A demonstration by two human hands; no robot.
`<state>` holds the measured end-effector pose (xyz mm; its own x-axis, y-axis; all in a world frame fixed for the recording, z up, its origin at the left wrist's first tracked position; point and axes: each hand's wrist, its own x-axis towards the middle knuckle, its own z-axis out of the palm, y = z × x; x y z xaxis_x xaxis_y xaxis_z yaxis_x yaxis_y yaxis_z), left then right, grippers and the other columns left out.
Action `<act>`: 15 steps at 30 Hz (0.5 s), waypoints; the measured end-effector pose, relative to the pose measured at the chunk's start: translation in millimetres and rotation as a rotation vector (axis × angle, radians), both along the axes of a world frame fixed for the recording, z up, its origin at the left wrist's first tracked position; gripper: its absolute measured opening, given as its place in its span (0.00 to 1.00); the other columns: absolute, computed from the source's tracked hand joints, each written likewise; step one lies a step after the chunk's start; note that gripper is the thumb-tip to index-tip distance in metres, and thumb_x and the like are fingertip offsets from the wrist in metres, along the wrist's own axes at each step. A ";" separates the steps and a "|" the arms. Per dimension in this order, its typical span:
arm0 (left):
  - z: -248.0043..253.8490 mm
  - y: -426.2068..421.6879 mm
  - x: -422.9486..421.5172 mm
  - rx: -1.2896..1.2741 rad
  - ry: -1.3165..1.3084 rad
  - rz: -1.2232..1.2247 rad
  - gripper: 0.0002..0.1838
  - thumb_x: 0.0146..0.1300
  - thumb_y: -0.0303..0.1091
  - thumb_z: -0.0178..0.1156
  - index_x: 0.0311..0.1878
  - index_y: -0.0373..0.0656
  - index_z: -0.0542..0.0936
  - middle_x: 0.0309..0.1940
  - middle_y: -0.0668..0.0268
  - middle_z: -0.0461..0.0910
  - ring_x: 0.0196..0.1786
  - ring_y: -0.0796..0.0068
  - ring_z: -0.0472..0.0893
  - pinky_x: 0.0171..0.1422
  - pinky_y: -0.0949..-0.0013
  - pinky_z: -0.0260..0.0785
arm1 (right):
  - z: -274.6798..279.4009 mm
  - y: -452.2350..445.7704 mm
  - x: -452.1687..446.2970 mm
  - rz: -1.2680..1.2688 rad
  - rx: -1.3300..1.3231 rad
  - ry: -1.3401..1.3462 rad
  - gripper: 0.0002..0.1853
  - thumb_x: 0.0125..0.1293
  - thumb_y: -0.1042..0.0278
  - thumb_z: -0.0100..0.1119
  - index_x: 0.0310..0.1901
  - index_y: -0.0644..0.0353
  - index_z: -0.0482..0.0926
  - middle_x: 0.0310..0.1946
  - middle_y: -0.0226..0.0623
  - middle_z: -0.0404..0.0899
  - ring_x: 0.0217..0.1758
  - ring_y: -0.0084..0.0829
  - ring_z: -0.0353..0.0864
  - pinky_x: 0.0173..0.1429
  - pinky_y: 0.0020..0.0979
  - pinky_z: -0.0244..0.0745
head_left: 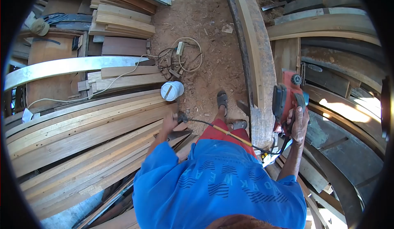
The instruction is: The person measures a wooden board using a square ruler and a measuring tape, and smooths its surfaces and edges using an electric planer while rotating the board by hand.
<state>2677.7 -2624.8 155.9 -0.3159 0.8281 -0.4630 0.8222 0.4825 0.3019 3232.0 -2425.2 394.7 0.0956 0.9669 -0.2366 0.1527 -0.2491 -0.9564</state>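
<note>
My right hand (pixel 298 122) is wrapped round the rear handle of a red power planer (pixel 289 97), held upright at the right side of a long timber beam (pixel 262 65). My left hand (pixel 171 121) is out to the left, just below a white bucket (pixel 172 91), with its fingers closed near a dark clump on the black cable. That cable (pixel 201 122), with a yellow sleeve (pixel 232 136) along part of it, runs across my lap toward the planer. What exactly the left fingers hold is too small to make out.
Stacked planks (pixel 82 122) fill the left side. A power strip (pixel 180 48) and looped cord (pixel 200 59) lie on the dirt floor (pixel 205 20) ahead. More boards (pixel 328 28) stand at the right. A pale strip (pixel 74 68) crosses the upper-left stacks.
</note>
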 end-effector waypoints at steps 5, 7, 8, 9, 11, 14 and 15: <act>38.2 -112.3 67.2 -0.446 -0.300 -0.140 0.11 0.56 0.35 0.61 0.34 0.35 0.83 0.30 0.47 0.83 0.40 0.54 0.85 0.48 0.51 0.77 | -10.3 -14.4 5.8 -0.030 -0.111 0.061 0.28 0.78 0.42 0.47 0.49 0.66 0.76 0.21 0.24 0.71 0.20 0.14 0.68 0.23 0.21 0.63; -9.9 -98.8 41.0 -0.403 -0.015 -0.636 0.14 0.54 0.39 0.64 0.35 0.36 0.83 0.31 0.44 0.83 0.42 0.51 0.83 0.51 0.48 0.75 | -17.8 -14.1 7.3 -0.081 -0.172 0.112 0.25 0.78 0.43 0.48 0.47 0.64 0.76 0.22 0.23 0.72 0.20 0.14 0.69 0.23 0.20 0.64; -37.6 -80.6 1.8 0.013 0.075 -0.525 0.17 0.61 0.45 0.62 0.37 0.38 0.84 0.34 0.46 0.84 0.40 0.48 0.82 0.48 0.49 0.74 | -20.1 -13.1 6.4 -0.093 -0.180 0.127 0.25 0.78 0.44 0.49 0.47 0.63 0.76 0.22 0.23 0.72 0.20 0.14 0.70 0.23 0.20 0.65; 8.9 -9.8 1.7 0.082 -0.210 0.233 0.16 0.66 0.43 0.58 0.35 0.39 0.82 0.35 0.49 0.84 0.39 0.49 0.82 0.45 0.52 0.73 | -22.1 -10.0 4.7 -0.101 -0.190 0.141 0.25 0.78 0.44 0.49 0.47 0.63 0.76 0.22 0.23 0.73 0.20 0.14 0.70 0.23 0.20 0.65; 47.5 96.4 -48.1 0.576 -0.143 0.317 0.08 0.65 0.35 0.64 0.38 0.41 0.79 0.31 0.56 0.83 0.35 0.64 0.82 0.42 0.58 0.73 | -19.8 -2.5 -1.6 -0.089 -0.193 0.180 0.22 0.78 0.47 0.49 0.49 0.61 0.77 0.24 0.21 0.73 0.21 0.13 0.71 0.25 0.17 0.69; 221.5 178.5 -2.4 0.861 -0.028 0.416 0.08 0.68 0.31 0.62 0.34 0.41 0.75 0.26 0.64 0.80 0.30 0.72 0.80 0.39 0.66 0.73 | -28.3 14.9 -5.4 -0.141 -0.221 0.322 0.21 0.78 0.47 0.50 0.48 0.60 0.77 0.25 0.22 0.74 0.21 0.14 0.72 0.25 0.17 0.69; 221.6 177.1 -2.9 0.880 0.054 0.345 0.08 0.68 0.32 0.62 0.34 0.40 0.75 0.26 0.63 0.81 0.30 0.69 0.80 0.39 0.65 0.73 | -30.5 18.3 -8.0 -0.167 -0.223 0.377 0.20 0.76 0.47 0.53 0.44 0.59 0.78 0.24 0.23 0.75 0.21 0.14 0.72 0.24 0.19 0.67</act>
<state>2674.7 -2447.8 377.5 -0.6110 0.7301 0.3061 0.7006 0.3187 0.6384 3224.0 -2406.9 364.2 0.1132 0.8672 -0.4848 -0.2548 -0.4463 -0.8578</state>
